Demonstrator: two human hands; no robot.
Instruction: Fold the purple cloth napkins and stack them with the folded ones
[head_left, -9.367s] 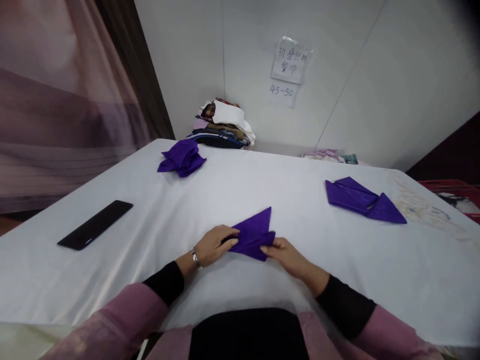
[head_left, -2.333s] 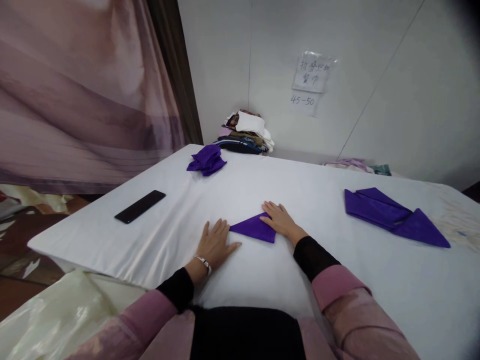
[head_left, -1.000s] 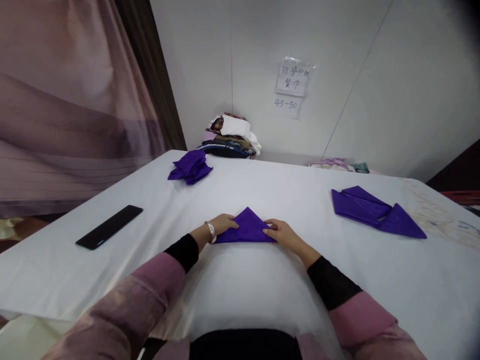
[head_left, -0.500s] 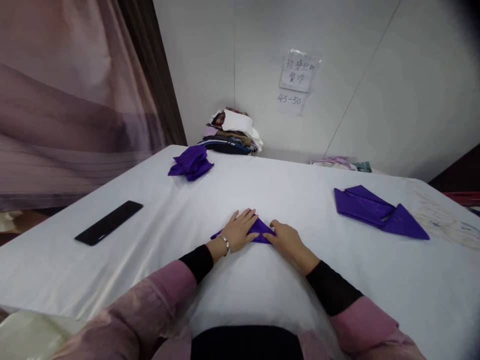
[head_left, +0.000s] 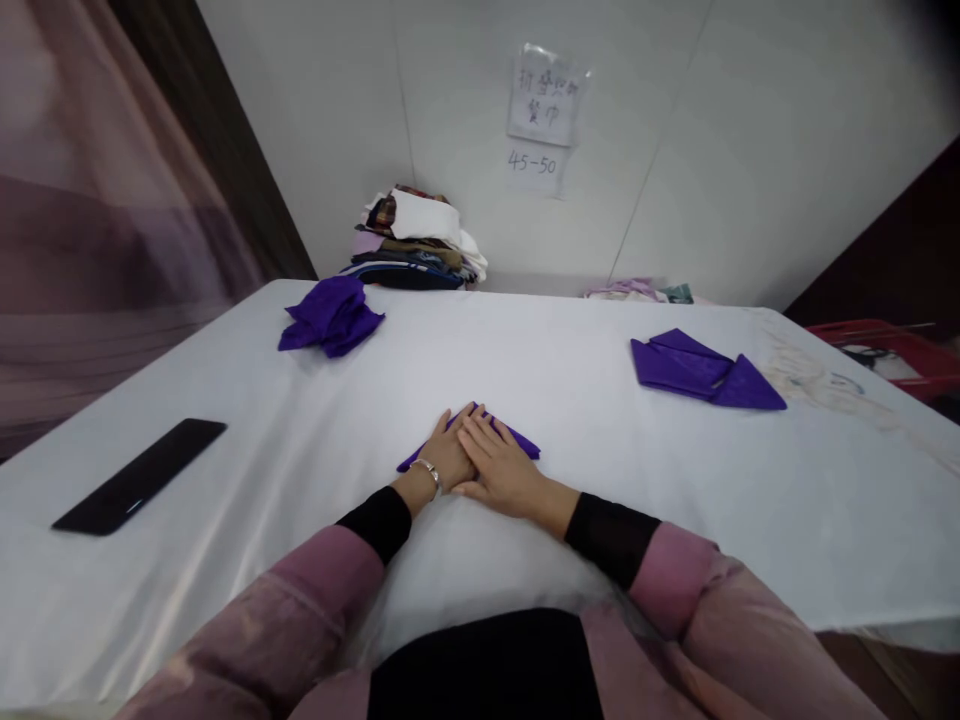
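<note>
A purple napkin (head_left: 519,440), folded into a low triangle, lies on the white-covered table (head_left: 585,600) in front of me. My left hand (head_left: 448,455) rests flat on its left part, with fingers stretched out and a bracelet at the wrist. Partly over the left hand lies my right hand (head_left: 501,468), palm down, its fingers extended across the napkin. Both hands hide the middle of the cloth. I see only its left corner, top and right corner.
At the back left sits a crumpled purple napkin (head_left: 330,318). Folded purple napkins (head_left: 694,370) lie to the right. A dark flat slab (head_left: 142,478) is at the left. Stacked clothes (head_left: 420,240) stand by the wall, and a red basket (head_left: 911,360) is beyond the right edge.
My right hand has moved left from the napkin's right side onto my left hand, its fingers now flat instead of pinching the edge. The view has shifted to the right.
</note>
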